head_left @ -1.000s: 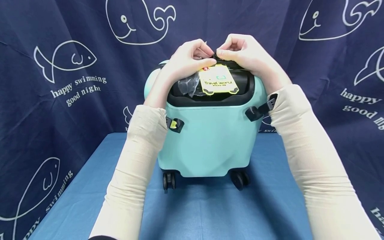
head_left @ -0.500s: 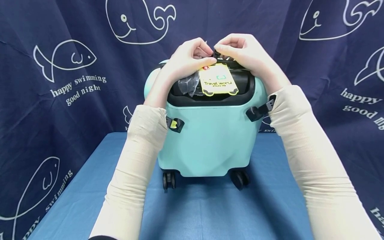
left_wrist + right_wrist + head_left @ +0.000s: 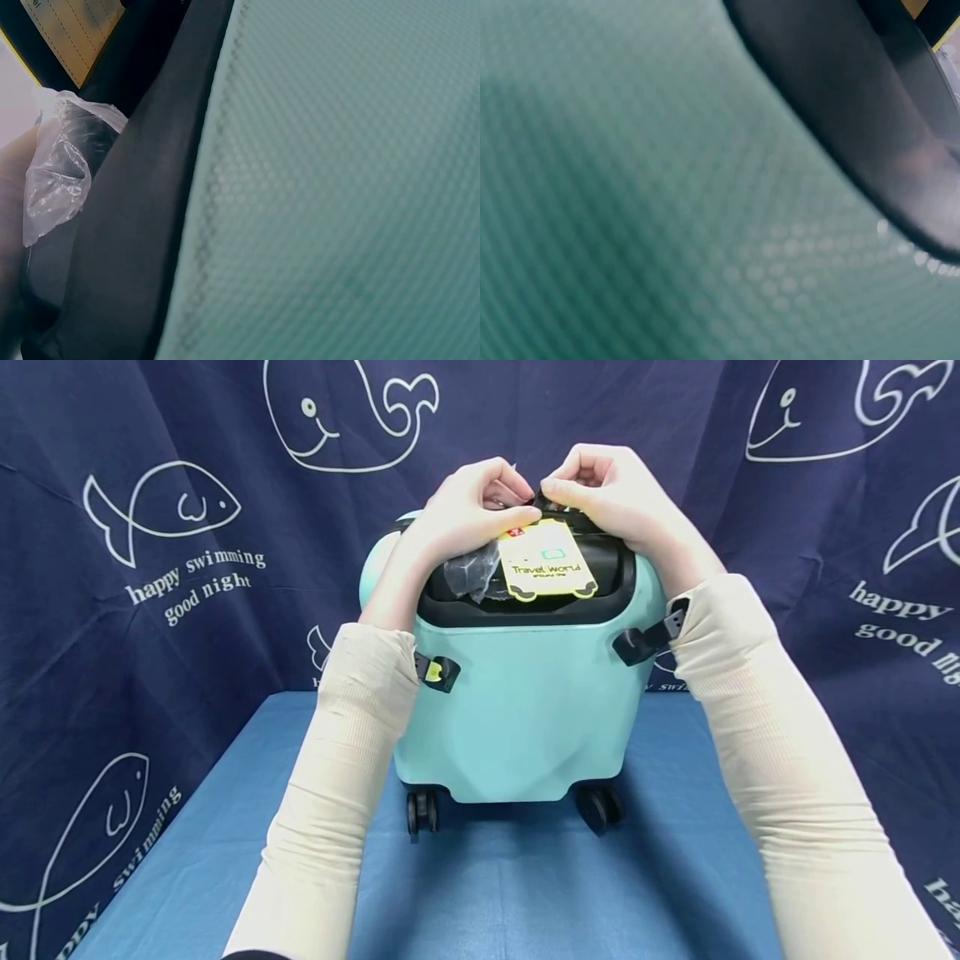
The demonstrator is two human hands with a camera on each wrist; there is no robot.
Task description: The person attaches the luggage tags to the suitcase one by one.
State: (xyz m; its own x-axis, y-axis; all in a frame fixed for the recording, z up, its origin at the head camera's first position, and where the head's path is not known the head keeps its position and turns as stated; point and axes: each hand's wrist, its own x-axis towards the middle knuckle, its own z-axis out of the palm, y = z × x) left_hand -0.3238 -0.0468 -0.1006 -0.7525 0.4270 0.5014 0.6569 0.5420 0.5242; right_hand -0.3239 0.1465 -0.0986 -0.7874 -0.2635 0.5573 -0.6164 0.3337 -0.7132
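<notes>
A mint-green suitcase (image 3: 517,710) stands upright on its black wheels. Both hands are at its top, fingertips almost meeting. Between thumb and fingers my left hand (image 3: 472,510) pinches a small black strap-like piece (image 3: 538,502). From the other side my right hand (image 3: 611,493) pinches the same piece; its exact kind is mostly hidden by the fingers. Just below hangs a yellow-edged "Travel World" tag (image 3: 546,560), in front of the black recessed panel. Clear plastic wrap (image 3: 472,572) sits left of the tag and also shows in the left wrist view as a crumpled wrap (image 3: 60,172).
The suitcase rests on a blue cloth-covered table (image 3: 480,893). Close behind hangs a navy curtain (image 3: 585,402) with white whale and fish drawings. Black camera straps (image 3: 648,635) on the wrists sit close to the suitcase front.
The right fingertips rise slightly with the black piece half a second ago, then come back down. The left hand stays in place. The tag swings a little.
</notes>
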